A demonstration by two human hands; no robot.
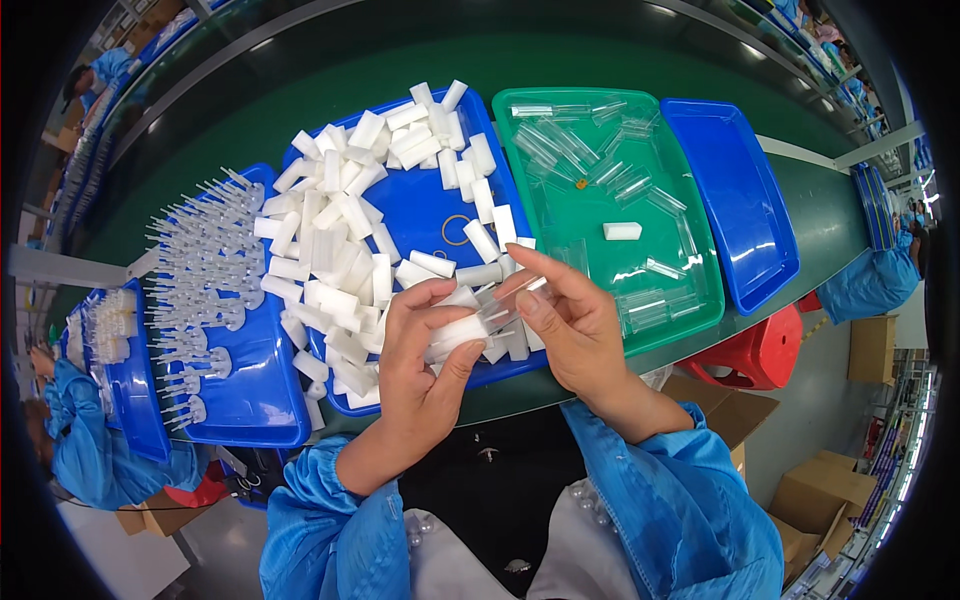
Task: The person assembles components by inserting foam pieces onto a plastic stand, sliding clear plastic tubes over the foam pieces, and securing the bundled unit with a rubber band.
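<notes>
My left hand (420, 365) is closed around a white foam block (458, 334), and part of a second white piece shows above it. A clear plastic sleeve (496, 310) meets the end of the block, pinched between the thumb and fingers of my right hand (575, 330). Whether the block's end sits inside the sleeve I cannot tell. Both hands are over the near right edge of a blue tray (405, 205) heaped with similar white blocks (340, 240). Right beside it is a green tray (560, 225) with several clear sleeves (570, 140) and one loose white block (622, 231).
At the left, a blue tray (255, 400) carries many translucent stemmed parts (205, 270). Beyond the green tray stands a bare blue tray (730, 200). A red stool (755, 350) and cardboard boxes (825, 495) are below right. Co-workers in blue sleeves (880, 285) sit at both sides.
</notes>
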